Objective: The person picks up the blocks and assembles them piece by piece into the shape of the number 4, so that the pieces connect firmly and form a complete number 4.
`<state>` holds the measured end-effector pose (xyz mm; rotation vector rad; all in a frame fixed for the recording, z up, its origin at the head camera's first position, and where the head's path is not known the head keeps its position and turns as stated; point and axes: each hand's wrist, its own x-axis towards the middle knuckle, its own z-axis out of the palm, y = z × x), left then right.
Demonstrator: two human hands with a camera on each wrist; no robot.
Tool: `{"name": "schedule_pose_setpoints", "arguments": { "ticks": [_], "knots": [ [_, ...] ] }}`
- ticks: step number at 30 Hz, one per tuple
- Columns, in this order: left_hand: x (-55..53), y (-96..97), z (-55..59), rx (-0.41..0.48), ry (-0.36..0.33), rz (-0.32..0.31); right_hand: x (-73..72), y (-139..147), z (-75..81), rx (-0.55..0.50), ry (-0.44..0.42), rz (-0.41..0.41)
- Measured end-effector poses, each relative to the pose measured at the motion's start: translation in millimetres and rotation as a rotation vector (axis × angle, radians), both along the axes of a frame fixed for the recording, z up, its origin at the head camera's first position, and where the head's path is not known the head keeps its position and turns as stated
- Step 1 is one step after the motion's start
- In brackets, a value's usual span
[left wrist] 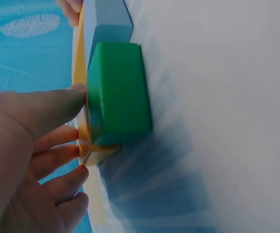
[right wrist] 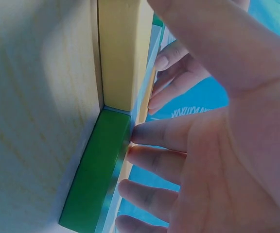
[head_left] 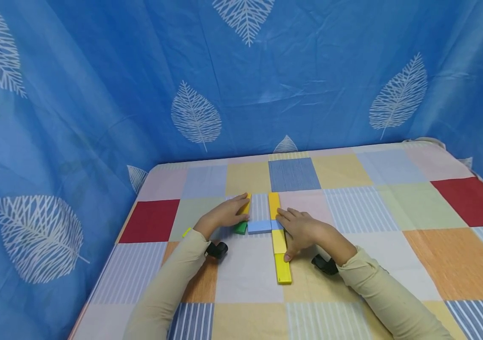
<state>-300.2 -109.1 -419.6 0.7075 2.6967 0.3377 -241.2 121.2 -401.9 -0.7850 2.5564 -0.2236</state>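
Flat coloured blocks lie joined on the tablecloth in the head view. At the left, my left hand (head_left: 226, 212) rests its loosely bent fingers along an orange block (head_left: 246, 206), thumb at the top edge of a green block (left wrist: 123, 92). A blue block (head_left: 260, 227) runs from there to a column of an orange block (head_left: 274, 205), a blue piece, a pale yellow block (head_left: 279, 242) and a bright yellow block (head_left: 283, 271). Extended fingers of my right hand (head_left: 302, 229) touch this column, its thumb by the yellow blocks. Under that hand, another green block (right wrist: 94, 170) shows in the right wrist view.
A patchwork cloth (head_left: 249, 278) covers the table, with a blue leaf-print curtain (head_left: 326, 94) behind and at the left. A small yellow item (head_left: 187, 232) peeks out beside the left sleeve. Black wrist cameras (head_left: 324, 264) hang under both wrists.
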Motion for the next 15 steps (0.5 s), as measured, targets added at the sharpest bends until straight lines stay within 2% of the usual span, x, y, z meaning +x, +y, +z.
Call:
{"name": "schedule_pose_setpoints", "arguments": {
  "ticks": [6, 15],
  "knots": [
    [0.0, -2.2, -0.4, -0.004, 0.002, -0.014, 0.2, -0.4, 0.1, 0.0, -0.001, -0.001],
    [2.0, -4.4, 2.2, 0.035, 0.011, -0.033, 0.1, -0.2, 0.5, -0.003, 0.008, 0.0]
  ]
}}
